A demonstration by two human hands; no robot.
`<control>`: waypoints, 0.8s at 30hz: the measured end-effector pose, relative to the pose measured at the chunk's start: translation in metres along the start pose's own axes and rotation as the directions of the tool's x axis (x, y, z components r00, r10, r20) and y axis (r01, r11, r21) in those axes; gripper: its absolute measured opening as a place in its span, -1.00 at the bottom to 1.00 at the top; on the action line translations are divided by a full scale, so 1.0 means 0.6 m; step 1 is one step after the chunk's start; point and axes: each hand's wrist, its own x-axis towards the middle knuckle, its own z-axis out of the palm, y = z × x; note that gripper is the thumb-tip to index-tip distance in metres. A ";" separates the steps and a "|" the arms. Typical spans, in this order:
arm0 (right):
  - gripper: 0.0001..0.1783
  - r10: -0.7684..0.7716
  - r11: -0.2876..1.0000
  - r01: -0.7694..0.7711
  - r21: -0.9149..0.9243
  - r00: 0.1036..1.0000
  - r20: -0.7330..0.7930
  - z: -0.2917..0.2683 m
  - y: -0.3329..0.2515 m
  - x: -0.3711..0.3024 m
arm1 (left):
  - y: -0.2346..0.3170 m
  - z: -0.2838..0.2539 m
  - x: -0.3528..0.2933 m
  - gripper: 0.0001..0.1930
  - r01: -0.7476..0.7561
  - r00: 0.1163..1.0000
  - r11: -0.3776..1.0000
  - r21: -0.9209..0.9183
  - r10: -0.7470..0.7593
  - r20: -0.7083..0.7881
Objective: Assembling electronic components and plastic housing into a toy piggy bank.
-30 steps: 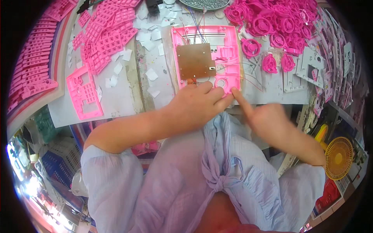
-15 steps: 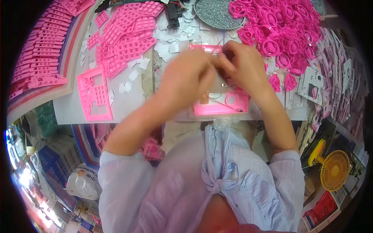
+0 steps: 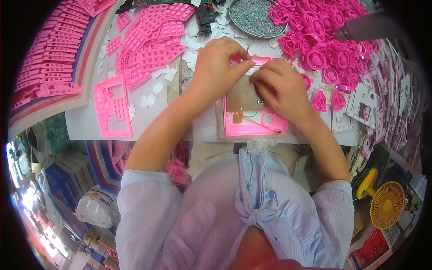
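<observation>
A pink plastic housing (image 3: pixel 255 131) lies at the table's front edge, with a brownish flat board (image 3: pixel 238 100) and thin wires in its frame. Over the housing's far left part is my left hand (image 3: pixel 218 65); thumb and forefinger pinch together on something too small to make out. My right hand (image 3: pixel 283 87) hovers above the board, its fingers curled together, and what they hold, if anything, is hidden. Both hands are close together, fingertips almost meeting. Part of the housing's far side is covered by the hands.
A round tray (image 3: pixel 230 13) of small metal screws stands at the back. Pink keypad pieces (image 3: pixel 148 40) pile up left, beside a pink frame (image 3: pixel 112 108). Deep-pink ring parts (image 3: pixel 315 58) heap at right, near white panels (image 3: pixel 362 105). A blurred dark grey shape (image 3: pixel 369 27) hangs over the rings.
My left hand has moved up and its fingers now show clearly. My right hand has dropped slightly toward the board. The dark grey shape has come into view at the upper right.
</observation>
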 end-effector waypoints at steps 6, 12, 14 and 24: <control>-0.66 -0.290 0.957 0.273 0.100 0.922 0.255 -0.051 0.002 0.001 | 0.008 -0.001 0.002 -0.85 -0.318 0.942 0.837 0.445 0.334 0.046; -0.57 -0.144 0.981 0.133 -0.140 0.987 -0.072 -0.049 0.016 0.010 | 0.029 0.001 -0.005 -0.83 -0.326 0.945 0.841 0.432 0.299 0.130; -0.58 -0.133 0.986 0.129 -0.101 0.991 -0.029 -0.043 0.013 -0.006 | 0.026 -0.004 -0.008 -0.83 -0.221 0.973 0.945 0.241 0.196 0.124; -0.55 0.276 0.934 -0.237 0.268 0.954 -0.119 -0.027 0.002 -0.001 | 0.022 -0.018 -0.010 -0.84 0.212 0.957 0.962 -0.172 -0.168 0.238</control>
